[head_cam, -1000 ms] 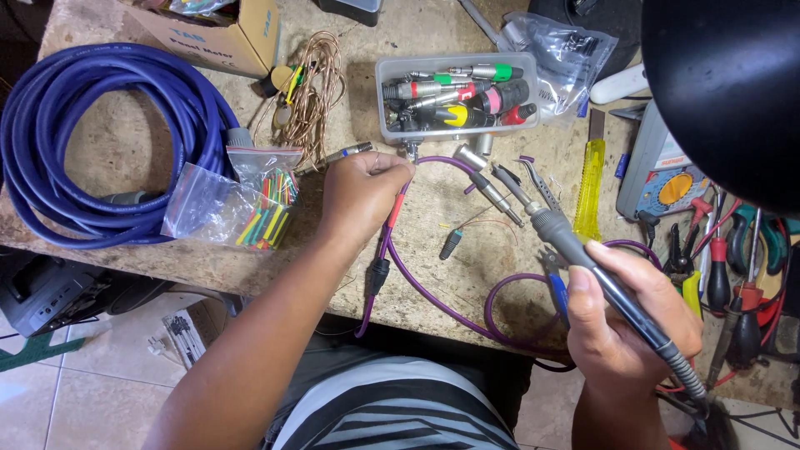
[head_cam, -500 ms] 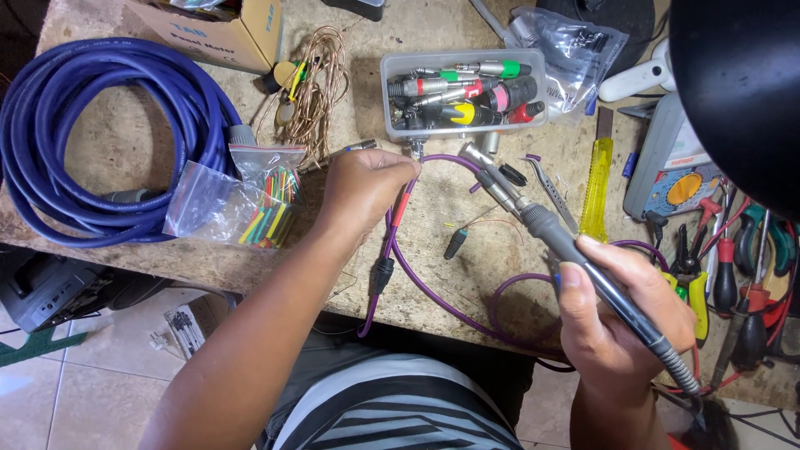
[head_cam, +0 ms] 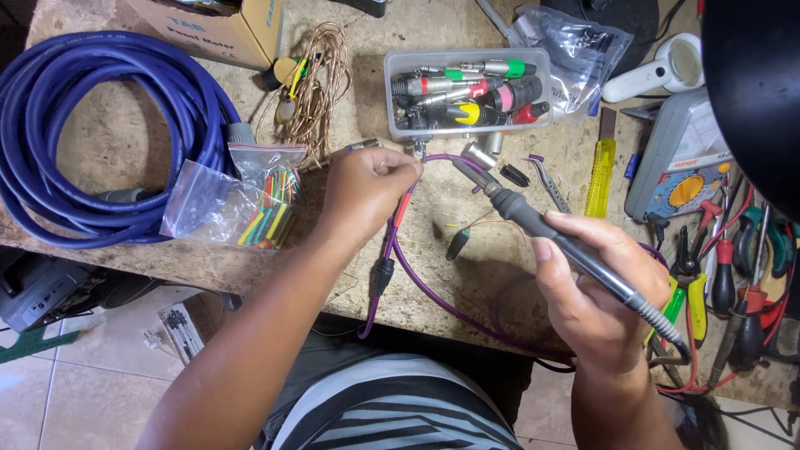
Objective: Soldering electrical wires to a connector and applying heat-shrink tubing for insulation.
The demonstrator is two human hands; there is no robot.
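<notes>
My right hand (head_cam: 596, 287) is wrapped fully around the soldering iron (head_cam: 533, 225), tip aimed up-left toward my left hand (head_cam: 367, 190), whose fingers pinch the purple cable (head_cam: 417, 279) end just below the clear connector box (head_cam: 467, 90). Tweezers (head_cam: 550, 183), bagged coloured tubing (head_cam: 242, 208) and a blue cable coil (head_cam: 92, 133) crowd around.

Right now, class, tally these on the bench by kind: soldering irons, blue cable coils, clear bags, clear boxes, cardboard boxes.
soldering iron: 1
blue coil: 1
clear bags: 3
clear box: 1
cardboard box: 1
Total: 7
</notes>
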